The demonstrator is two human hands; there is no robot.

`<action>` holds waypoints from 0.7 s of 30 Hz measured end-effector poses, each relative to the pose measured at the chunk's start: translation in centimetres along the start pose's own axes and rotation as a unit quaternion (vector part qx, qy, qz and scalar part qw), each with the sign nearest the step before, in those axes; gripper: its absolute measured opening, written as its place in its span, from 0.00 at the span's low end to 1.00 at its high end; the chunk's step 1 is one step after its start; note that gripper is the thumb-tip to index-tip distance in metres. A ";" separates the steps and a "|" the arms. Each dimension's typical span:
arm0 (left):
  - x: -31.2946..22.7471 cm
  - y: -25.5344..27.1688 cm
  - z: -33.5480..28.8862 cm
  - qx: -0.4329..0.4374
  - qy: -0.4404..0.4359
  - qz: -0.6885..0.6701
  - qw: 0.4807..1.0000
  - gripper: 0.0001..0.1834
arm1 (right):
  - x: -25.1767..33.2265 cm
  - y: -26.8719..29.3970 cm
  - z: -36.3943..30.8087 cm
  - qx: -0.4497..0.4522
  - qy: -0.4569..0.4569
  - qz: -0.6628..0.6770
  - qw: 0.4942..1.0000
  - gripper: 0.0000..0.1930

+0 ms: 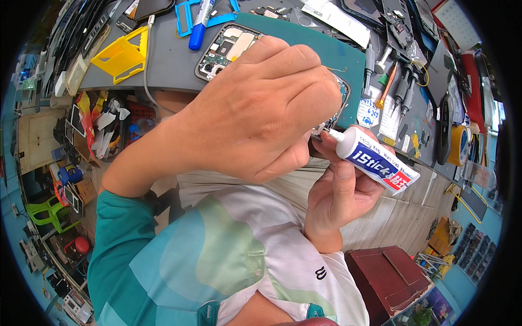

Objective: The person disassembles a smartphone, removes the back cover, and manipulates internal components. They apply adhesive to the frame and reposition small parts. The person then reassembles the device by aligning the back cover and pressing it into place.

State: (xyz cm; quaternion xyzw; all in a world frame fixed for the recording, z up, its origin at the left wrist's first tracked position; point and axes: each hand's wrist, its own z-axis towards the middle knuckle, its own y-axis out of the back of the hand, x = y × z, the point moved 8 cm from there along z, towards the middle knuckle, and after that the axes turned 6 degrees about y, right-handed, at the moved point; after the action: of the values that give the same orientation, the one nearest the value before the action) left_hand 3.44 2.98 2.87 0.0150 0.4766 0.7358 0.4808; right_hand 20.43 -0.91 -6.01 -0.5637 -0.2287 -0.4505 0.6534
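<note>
a dark grey, smooth-topped workbench [169, 64] runs across the far side, its edge bowed by the wide lens. below it, toward the right, spreads a floor of pale grey-brown, wood-look planks [389, 220]. a light blue wall [452, 282] closes the right side, with rows of small dark items [473, 250] along it; the left edge shows another light blue surface [12, 176]. on the left stands a bright green plastic chair [44, 208]. near right sits dark red, box-shaped furniture [367, 271] with a panelled top. the light is bright.
</note>
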 end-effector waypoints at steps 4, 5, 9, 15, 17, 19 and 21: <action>0.0 0.0 0.0 0.000 0.001 0.001 1.000 0.16 | 0.0 -0.1 0.0 -0.002 0.003 -0.001 1.000 0.32; 0.0 0.0 0.0 0.001 0.001 0.002 1.000 0.16 | 0.1 -0.1 0.0 -0.001 0.004 -0.003 1.000 0.32; 0.0 0.0 0.0 0.000 -0.001 0.001 1.000 0.15 | 0.1 -0.1 0.1 -0.003 -0.001 -0.015 1.000 0.30; 0.0 0.0 0.0 0.000 -0.003 0.002 1.000 0.16 | 0.2 -0.2 0.1 -0.009 -0.004 -0.009 1.000 0.30; 0.0 -0.1 0.0 -0.002 -0.003 0.004 1.000 0.16 | 0.1 -0.1 0.1 -0.008 -0.006 -0.014 1.000 0.30; 0.0 0.0 0.0 -0.004 -0.002 0.000 1.000 0.16 | 0.1 -0.1 0.1 -0.009 -0.007 -0.016 1.000 0.30; 0.0 0.0 0.0 -0.004 -0.002 -0.002 1.000 0.16 | 0.1 -0.1 0.1 -0.012 -0.007 -0.014 1.000 0.30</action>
State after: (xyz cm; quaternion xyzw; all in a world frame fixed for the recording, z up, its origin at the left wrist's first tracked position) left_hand 3.45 2.96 2.84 0.0135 0.4725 0.7371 0.4830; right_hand 20.43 -0.86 -5.83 -0.5711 -0.2357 -0.4585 0.6387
